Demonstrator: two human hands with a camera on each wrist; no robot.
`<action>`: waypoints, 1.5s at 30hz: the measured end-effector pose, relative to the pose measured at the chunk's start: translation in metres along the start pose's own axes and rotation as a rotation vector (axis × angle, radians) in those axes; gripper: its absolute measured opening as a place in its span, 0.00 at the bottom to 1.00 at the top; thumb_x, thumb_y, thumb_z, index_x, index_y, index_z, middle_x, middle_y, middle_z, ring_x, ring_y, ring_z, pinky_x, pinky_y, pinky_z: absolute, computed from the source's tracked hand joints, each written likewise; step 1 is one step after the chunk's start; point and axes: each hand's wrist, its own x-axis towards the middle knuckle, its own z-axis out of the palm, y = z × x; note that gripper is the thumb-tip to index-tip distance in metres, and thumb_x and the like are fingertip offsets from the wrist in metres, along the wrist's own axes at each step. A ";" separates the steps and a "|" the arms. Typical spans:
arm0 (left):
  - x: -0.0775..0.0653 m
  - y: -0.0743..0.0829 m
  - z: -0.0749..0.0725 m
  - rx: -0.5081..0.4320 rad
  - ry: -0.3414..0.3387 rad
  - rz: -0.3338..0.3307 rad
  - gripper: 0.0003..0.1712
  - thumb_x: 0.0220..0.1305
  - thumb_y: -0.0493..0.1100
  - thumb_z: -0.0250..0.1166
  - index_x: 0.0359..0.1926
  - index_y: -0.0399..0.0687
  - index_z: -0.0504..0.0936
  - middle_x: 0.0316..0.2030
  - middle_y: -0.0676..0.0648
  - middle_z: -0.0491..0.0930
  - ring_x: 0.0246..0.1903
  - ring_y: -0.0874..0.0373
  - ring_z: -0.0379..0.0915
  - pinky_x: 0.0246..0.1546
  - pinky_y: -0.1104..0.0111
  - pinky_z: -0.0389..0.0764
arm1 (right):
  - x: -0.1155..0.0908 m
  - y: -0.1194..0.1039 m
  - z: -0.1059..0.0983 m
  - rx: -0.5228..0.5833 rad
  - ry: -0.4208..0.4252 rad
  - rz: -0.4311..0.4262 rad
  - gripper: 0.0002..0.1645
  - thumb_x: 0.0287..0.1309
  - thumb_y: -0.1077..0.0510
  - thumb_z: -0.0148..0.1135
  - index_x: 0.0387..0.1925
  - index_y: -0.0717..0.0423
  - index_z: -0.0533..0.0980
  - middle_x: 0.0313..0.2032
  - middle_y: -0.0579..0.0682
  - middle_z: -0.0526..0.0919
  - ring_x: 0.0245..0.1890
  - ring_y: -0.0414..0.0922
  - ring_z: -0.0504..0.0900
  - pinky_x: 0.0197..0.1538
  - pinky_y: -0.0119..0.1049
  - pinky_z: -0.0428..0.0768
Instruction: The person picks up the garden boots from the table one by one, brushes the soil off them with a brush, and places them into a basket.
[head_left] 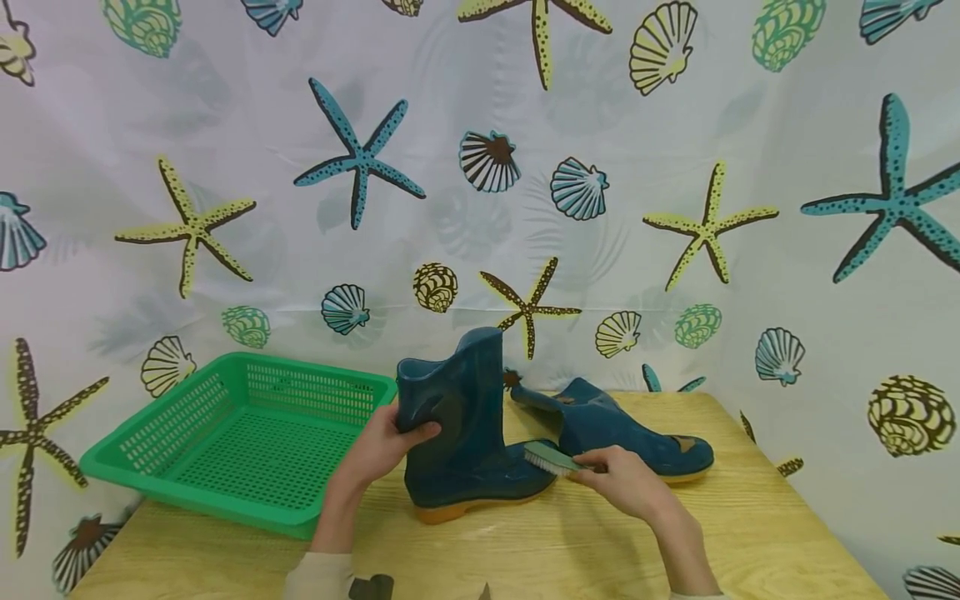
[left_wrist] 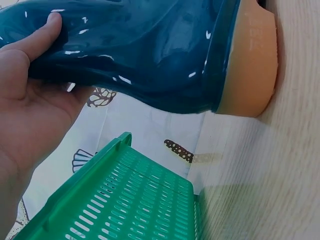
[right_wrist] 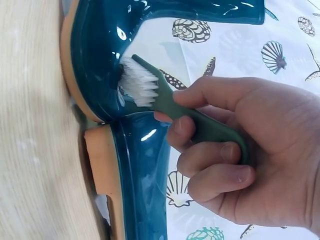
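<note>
A dark blue rubber boot (head_left: 459, 433) with an orange sole stands upright on the table, toe pointing right. My left hand (head_left: 382, 446) grips its shaft from the left, thumb lying across the near side. In my right hand (head_left: 622, 482) is a green-handled brush (head_left: 551, 458), its fingers curled round the handle. The white bristles (right_wrist: 139, 82) meet the boot's toe in the right wrist view. Behind lies a second blue boot (head_left: 615, 425) on its side, with a brownish patch (head_left: 684, 443) near its toe.
A green perforated basket (head_left: 300, 517) stands at the left, close beside my left forearm. The light wood table (head_left: 750, 517) ends at the right against a white curtain (head_left: 480, 250) printed with starfish and shells, which also hangs behind. A small dark object (head_left: 371, 587) shows at the front edge.
</note>
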 end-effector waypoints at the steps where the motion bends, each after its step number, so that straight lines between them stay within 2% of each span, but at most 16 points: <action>1: 0.000 0.000 0.000 -0.004 0.001 0.006 0.27 0.67 0.46 0.67 0.64 0.43 0.75 0.59 0.38 0.78 0.59 0.43 0.75 0.57 0.50 0.78 | -0.001 0.000 -0.002 -0.002 0.002 0.003 0.20 0.65 0.55 0.61 0.55 0.59 0.81 0.48 0.55 0.85 0.41 0.47 0.83 0.41 0.45 0.80; 3: 0.000 0.000 0.000 0.000 0.001 0.026 0.27 0.68 0.44 0.66 0.64 0.42 0.74 0.60 0.38 0.77 0.60 0.42 0.74 0.59 0.49 0.77 | -0.003 0.001 -0.004 -0.004 0.012 0.003 0.19 0.66 0.55 0.59 0.54 0.58 0.81 0.52 0.56 0.84 0.45 0.48 0.83 0.45 0.46 0.81; 9: -0.001 -0.002 -0.002 0.028 -0.015 0.097 0.23 0.69 0.42 0.64 0.62 0.39 0.76 0.58 0.35 0.78 0.60 0.39 0.74 0.58 0.47 0.77 | -0.002 0.001 -0.005 0.015 0.032 0.006 0.20 0.68 0.55 0.58 0.57 0.58 0.80 0.52 0.55 0.84 0.37 0.43 0.77 0.38 0.40 0.75; 13: -0.002 -0.001 -0.004 0.018 -0.036 0.119 0.23 0.69 0.41 0.63 0.62 0.38 0.76 0.59 0.34 0.77 0.61 0.37 0.73 0.58 0.48 0.77 | 0.001 0.002 -0.002 0.020 0.054 0.013 0.20 0.68 0.55 0.58 0.58 0.57 0.79 0.52 0.54 0.84 0.36 0.42 0.77 0.37 0.39 0.74; 20: -0.001 -0.002 -0.005 0.016 -0.045 0.124 0.24 0.68 0.40 0.64 0.63 0.40 0.76 0.61 0.35 0.76 0.62 0.38 0.71 0.59 0.46 0.76 | 0.001 0.003 -0.001 -0.016 0.114 0.018 0.21 0.70 0.55 0.56 0.60 0.56 0.77 0.54 0.56 0.83 0.47 0.49 0.83 0.46 0.48 0.81; 24: -0.002 -0.002 -0.005 0.013 -0.052 0.120 0.24 0.68 0.41 0.64 0.63 0.39 0.76 0.61 0.35 0.76 0.62 0.38 0.71 0.59 0.46 0.76 | -0.004 0.005 -0.010 -0.032 0.103 0.010 0.20 0.69 0.54 0.56 0.59 0.56 0.78 0.54 0.56 0.83 0.44 0.47 0.82 0.43 0.46 0.80; 27: -0.002 -0.003 -0.005 0.019 -0.053 0.127 0.23 0.68 0.40 0.64 0.62 0.38 0.76 0.60 0.35 0.76 0.61 0.38 0.72 0.58 0.47 0.76 | -0.008 0.008 -0.016 -0.022 0.069 0.007 0.19 0.67 0.54 0.58 0.55 0.55 0.80 0.48 0.52 0.84 0.36 0.43 0.78 0.38 0.41 0.76; 31: -0.001 -0.003 -0.004 0.020 -0.046 0.135 0.23 0.68 0.40 0.65 0.62 0.38 0.76 0.59 0.35 0.77 0.61 0.40 0.73 0.58 0.47 0.77 | -0.010 0.013 -0.020 -0.025 0.033 0.015 0.17 0.65 0.55 0.59 0.53 0.54 0.82 0.43 0.48 0.85 0.33 0.42 0.76 0.36 0.39 0.74; 37: 0.000 -0.003 -0.004 0.022 -0.051 0.147 0.23 0.68 0.40 0.65 0.62 0.38 0.77 0.59 0.36 0.77 0.60 0.42 0.73 0.57 0.50 0.78 | -0.009 0.013 -0.018 -0.023 0.012 0.005 0.17 0.65 0.54 0.60 0.52 0.53 0.81 0.50 0.51 0.84 0.40 0.43 0.80 0.41 0.43 0.79; 41: -0.001 -0.004 -0.004 0.027 -0.065 0.131 0.21 0.69 0.40 0.64 0.60 0.38 0.78 0.58 0.36 0.78 0.59 0.44 0.74 0.56 0.52 0.79 | -0.005 0.010 -0.010 -0.037 0.027 -0.006 0.17 0.66 0.54 0.59 0.54 0.53 0.81 0.50 0.52 0.84 0.41 0.45 0.80 0.42 0.44 0.79; 45: -0.002 -0.003 -0.004 0.016 -0.082 0.117 0.20 0.69 0.40 0.63 0.59 0.38 0.78 0.57 0.36 0.78 0.58 0.44 0.74 0.56 0.50 0.79 | 0.000 0.008 -0.002 -0.045 0.053 -0.006 0.18 0.67 0.56 0.59 0.55 0.56 0.80 0.52 0.53 0.83 0.40 0.45 0.80 0.41 0.44 0.78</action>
